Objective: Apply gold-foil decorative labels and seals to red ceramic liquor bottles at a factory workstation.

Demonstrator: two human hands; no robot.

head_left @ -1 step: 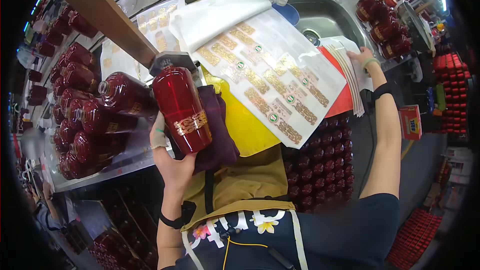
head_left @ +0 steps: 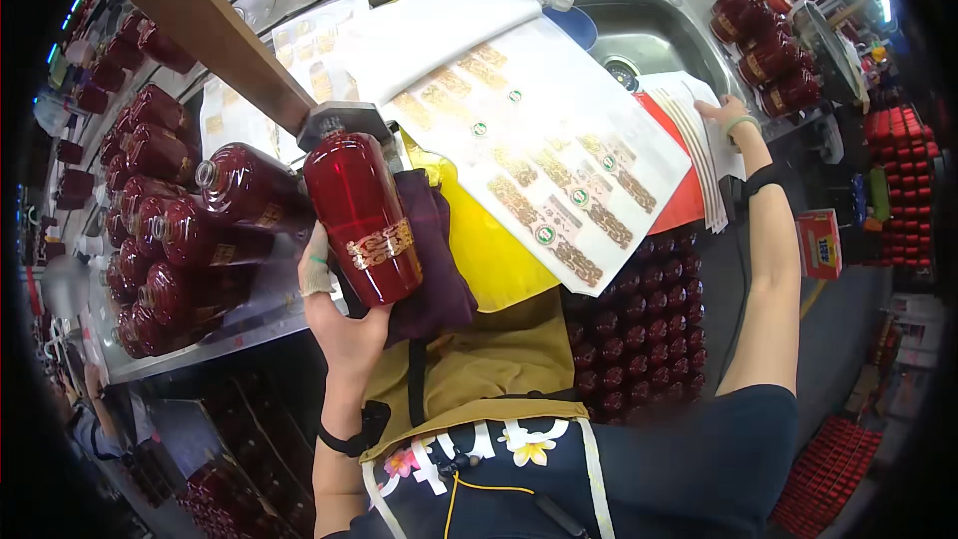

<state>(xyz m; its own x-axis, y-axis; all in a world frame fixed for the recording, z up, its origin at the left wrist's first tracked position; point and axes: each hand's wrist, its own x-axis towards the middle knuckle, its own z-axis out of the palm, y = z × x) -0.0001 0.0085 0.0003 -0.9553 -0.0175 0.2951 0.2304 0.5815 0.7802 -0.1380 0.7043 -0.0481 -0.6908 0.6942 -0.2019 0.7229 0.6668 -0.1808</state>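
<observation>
My left hand (head_left: 344,324) is closed round the lower left side of a dark red glass bottle (head_left: 359,210), whose front has a band of gold pattern. The bottle leans, its top against a dark block at the end of a brown wooden beam (head_left: 225,35). A purple cloth (head_left: 431,260) lies beside the bottle. At the far right my right hand (head_left: 736,115) has its fingers bent on the edge of a stack of white sheets (head_left: 689,105), partly hidden. A large white sheet (head_left: 559,180) with gold decals lies between my hands, over a yellow sheet (head_left: 489,250).
Several red bottles (head_left: 205,230) crowd the metal table on the left. A steel sink (head_left: 654,25) lies behind the sheets, with more bottles (head_left: 753,45) to its right. Rows of dark red bottles (head_left: 639,329) stand below on the right, and a red box (head_left: 820,244) farther right.
</observation>
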